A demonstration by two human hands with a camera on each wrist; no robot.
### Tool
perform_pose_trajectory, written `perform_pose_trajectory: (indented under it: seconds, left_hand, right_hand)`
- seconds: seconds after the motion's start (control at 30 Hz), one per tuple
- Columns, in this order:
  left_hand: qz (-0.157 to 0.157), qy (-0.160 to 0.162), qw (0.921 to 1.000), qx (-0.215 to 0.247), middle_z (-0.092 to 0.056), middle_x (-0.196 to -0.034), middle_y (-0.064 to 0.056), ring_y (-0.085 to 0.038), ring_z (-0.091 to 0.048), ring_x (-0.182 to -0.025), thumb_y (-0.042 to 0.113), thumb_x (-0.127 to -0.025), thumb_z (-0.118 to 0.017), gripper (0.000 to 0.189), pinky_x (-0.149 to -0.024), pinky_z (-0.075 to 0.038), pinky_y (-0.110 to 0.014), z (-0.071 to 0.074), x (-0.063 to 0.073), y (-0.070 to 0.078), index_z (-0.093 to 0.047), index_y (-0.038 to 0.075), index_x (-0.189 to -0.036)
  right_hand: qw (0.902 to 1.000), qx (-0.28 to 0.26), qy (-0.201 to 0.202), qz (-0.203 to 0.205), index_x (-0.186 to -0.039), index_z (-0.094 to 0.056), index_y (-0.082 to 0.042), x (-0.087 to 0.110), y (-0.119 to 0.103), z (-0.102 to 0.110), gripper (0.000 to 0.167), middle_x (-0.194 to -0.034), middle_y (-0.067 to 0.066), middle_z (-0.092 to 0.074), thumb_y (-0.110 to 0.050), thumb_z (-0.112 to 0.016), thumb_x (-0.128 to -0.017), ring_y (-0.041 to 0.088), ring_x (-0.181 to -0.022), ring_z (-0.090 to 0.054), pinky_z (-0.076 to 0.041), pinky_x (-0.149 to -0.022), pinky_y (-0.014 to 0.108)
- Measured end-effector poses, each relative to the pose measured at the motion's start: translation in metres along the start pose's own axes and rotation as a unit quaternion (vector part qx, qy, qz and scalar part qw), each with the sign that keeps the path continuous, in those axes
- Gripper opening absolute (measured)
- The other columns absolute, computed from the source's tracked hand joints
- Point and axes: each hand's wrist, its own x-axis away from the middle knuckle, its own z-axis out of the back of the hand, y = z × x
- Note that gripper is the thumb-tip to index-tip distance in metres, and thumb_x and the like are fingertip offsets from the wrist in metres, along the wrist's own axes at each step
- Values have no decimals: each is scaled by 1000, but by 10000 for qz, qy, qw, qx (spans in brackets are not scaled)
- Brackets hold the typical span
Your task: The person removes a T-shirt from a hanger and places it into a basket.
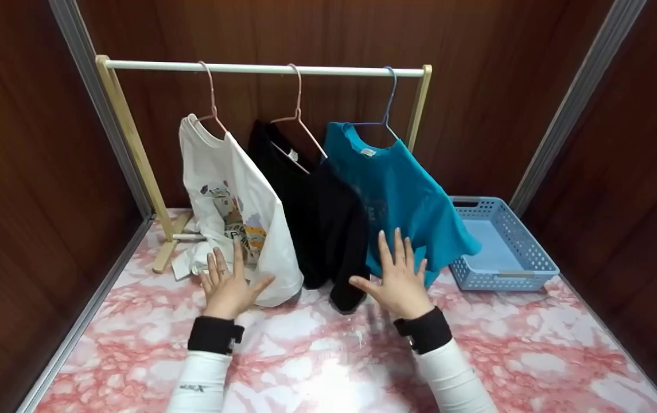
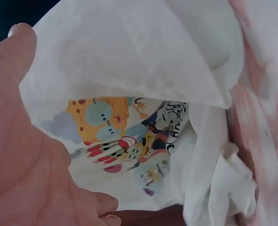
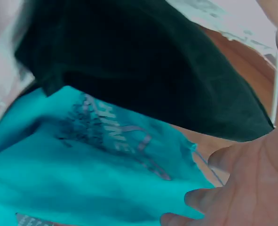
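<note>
My left hand [image 1: 228,291] is spread with straight fingers in front of a white printed T-shirt [image 1: 265,218], which hangs on a pink hanger [image 1: 214,106]. In the left wrist view the shirt's cartoon print [image 2: 129,132] shows beyond the palm. My right hand [image 1: 401,287], also spread, is in front of a blue T-shirt [image 1: 414,195] on a blue hanger [image 1: 388,109]. Between them a black garment [image 1: 328,212] hangs from another pink hanger [image 1: 298,109]; its dark cloth [image 3: 143,66] and the blue shirt fill much of the right wrist view. Neither hand holds anything.
A clothes rack with a white rail [image 1: 248,67] and wooden legs [image 1: 133,143] stands at the back. A light blue plastic basket [image 1: 512,281] sits at the right on the pink marbled table [image 1: 317,367]. Brown panel walls [image 1: 621,172] enclose the table.
</note>
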Motion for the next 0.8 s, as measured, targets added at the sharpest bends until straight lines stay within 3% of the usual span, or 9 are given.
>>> perform_pose_trajectory:
  seconds: [0.1, 0.2, 0.33, 0.4, 0.5, 0.6, 0.7, 0.8]
  left_hand:
    - [53, -110, 9978, 653, 20, -165, -34, -50, 20, -155, 76, -97, -41, 108, -120, 12, -73, 9, -14, -2, 24, 19, -160]
    - [27, 28, 9885, 1510, 19, -165, -34, -50, 16, -156, 72, -101, -35, 102, -122, 11, -71, 18, -31, -2, 26, 16, -159]
    - [110, 119, 9597, 2805, 27, -165, -28, -47, 21, -155, 69, -103, -28, 95, -125, 8, -65, 31, -52, 0, 31, 18, -157]
    - [184, 63, 9400, 3407, 31, -165, -23, -42, 24, -156, 66, -105, -23, 90, -128, 8, -60, 39, -62, 2, 34, 18, -155]
    - [326, -202, 9009, 4323, 34, -165, -14, -35, 25, -156, 64, -105, -16, 84, -129, 8, -54, 49, -75, 8, 38, 20, -153]
    - [503, -341, 8518, 5203, 32, -167, -2, -32, 23, -157, 67, -103, -12, 80, -128, 11, -55, 56, -86, 15, 34, 27, -154]
    - [596, -313, 7963, 6011, 28, -169, 3, -28, 22, -158, 68, -103, -13, 77, -128, 11, -54, 59, -95, 22, 27, 32, -157]
    - [451, -360, 7259, 6854, 18, -173, 4, -19, 13, -161, 66, -104, -11, 73, -132, 3, -44, 62, -105, 31, 20, 32, -161]
  right_hand:
    - [9996, -114, 180, 195, -166, -1, -22, -7, -11, 13, 114, -174, 11, 9, -77, -60, -86, 42, -160, 3, 0, -117, 81]
    - [9971, -321, 490, 476, -166, -2, -20, -16, -29, 27, 107, -175, 10, 5, -71, -59, -92, 39, -161, 1, -3, -119, 79]
    - [9870, -717, 965, 1068, -166, -9, -16, -30, -59, 40, 94, -175, 8, -4, -60, -58, -99, 34, -162, -2, -4, -122, 75]
    - [9782, -866, 1204, 1453, -165, -16, -13, -37, -74, 42, 88, -174, 9, -12, -54, -59, -101, 32, -162, -6, -5, -123, 73]
    - [9625, -1048, 1455, 2034, -162, -27, -7, -50, -97, 40, 78, -171, 12, -24, -43, -62, -102, 33, -161, -16, -9, -124, 72]
    - [9502, -1285, 1419, 2459, -159, -32, -1, -64, -117, 35, 71, -167, 17, -32, -32, -63, -103, 35, -157, -26, -16, -125, 68]
    - [9502, -1648, 987, 2452, -158, -32, 2, -79, -135, 29, 66, -164, 20, -36, -25, -59, -105, 35, -153, -36, -26, -126, 56]
    - [9551, -2067, 472, 2068, -157, -31, 3, -94, -149, 22, 60, -161, 20, -41, -23, -54, -108, 34, -148, -44, -35, -124, 46]
